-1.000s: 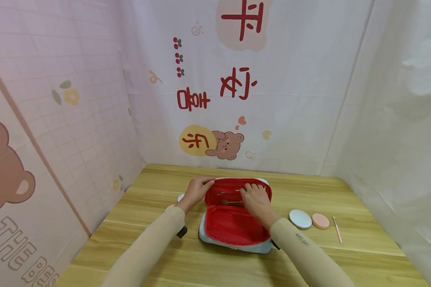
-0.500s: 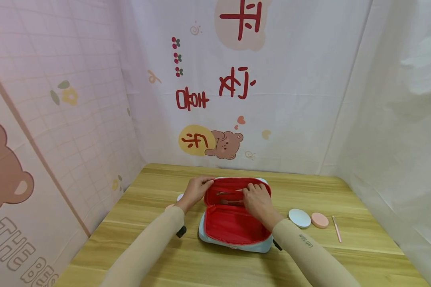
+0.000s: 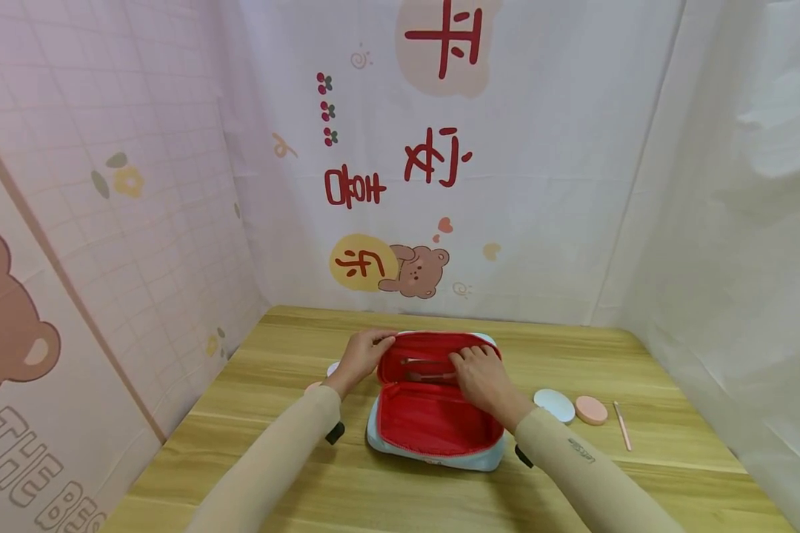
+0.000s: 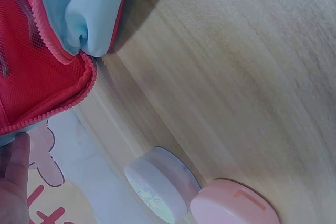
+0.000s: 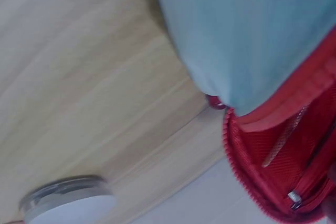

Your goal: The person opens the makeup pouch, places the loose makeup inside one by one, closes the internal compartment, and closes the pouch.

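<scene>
A light blue makeup bag [image 3: 467, 463] with red lining lies unzipped, its lid [image 3: 433, 342] raised at the back. Behind red mesh in the lid are makeup brushes [image 3: 427, 378]. My left hand [image 3: 362, 359] pinches the lid's left edge; in the left wrist view its fingers [image 4: 20, 161] sit at the rim. My right hand [image 3: 481, 376] reaches across the right part of the lid with bent fingers, at the mesh pocket; what its fingertips touch is hidden. A zipper pull [image 5: 295, 198] shows by the pocket's corner in the right wrist view, apart from the fingers.
Right of the bag lie a white round compact [image 3: 554, 406], a pink round case [image 3: 591, 410] and a slim pink brush [image 3: 622, 426]. Left of it, partly behind my forearm, are a white round case [image 4: 157, 182] and another pink one [image 4: 233, 205]. A printed cloth hangs behind the table.
My right hand has shifted slightly right and down along the lid pocket, and the light brush handle beside its fingers no longer shows clearly. The left hand keeps its hold on the lid.
</scene>
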A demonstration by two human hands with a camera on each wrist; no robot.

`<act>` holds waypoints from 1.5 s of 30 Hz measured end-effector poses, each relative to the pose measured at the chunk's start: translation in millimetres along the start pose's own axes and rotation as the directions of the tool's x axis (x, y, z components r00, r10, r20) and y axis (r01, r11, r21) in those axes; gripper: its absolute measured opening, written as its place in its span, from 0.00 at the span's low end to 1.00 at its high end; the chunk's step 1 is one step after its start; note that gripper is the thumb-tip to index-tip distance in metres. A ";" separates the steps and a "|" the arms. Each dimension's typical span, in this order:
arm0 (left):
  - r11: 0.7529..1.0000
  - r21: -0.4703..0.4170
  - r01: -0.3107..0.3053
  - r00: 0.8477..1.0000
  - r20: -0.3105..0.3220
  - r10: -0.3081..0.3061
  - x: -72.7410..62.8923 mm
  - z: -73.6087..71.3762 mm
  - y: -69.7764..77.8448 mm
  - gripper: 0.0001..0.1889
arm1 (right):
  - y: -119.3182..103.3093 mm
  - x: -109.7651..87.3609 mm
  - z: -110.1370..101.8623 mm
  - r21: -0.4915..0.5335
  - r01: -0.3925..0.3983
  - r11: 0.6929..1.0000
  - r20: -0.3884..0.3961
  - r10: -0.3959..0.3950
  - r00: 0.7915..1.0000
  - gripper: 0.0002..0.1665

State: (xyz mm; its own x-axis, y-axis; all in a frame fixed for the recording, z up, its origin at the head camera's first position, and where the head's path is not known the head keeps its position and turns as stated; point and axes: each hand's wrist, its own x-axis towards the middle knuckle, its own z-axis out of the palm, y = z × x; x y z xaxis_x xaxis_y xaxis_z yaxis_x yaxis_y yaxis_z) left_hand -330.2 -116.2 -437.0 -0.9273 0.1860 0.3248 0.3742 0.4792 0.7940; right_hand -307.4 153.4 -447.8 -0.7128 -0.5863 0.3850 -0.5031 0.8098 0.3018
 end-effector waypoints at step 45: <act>1.000 -0.013 0.013 1.000 0.010 -0.013 0.7 0.5 -0.6 0.15 | 150.0 -163.3 -25.9 0.180 -0.591 0.786 0.221 0.553 0.803 0.19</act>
State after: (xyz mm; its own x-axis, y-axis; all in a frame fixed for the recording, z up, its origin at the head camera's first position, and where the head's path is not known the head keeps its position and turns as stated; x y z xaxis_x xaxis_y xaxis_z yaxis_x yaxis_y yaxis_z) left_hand -331.0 -116.0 -437.5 -0.9322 0.1878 0.3094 0.3619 0.4704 0.8048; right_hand -253.8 370.1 -442.9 -0.9588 -0.0186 0.2835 -0.0627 0.9871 -0.1473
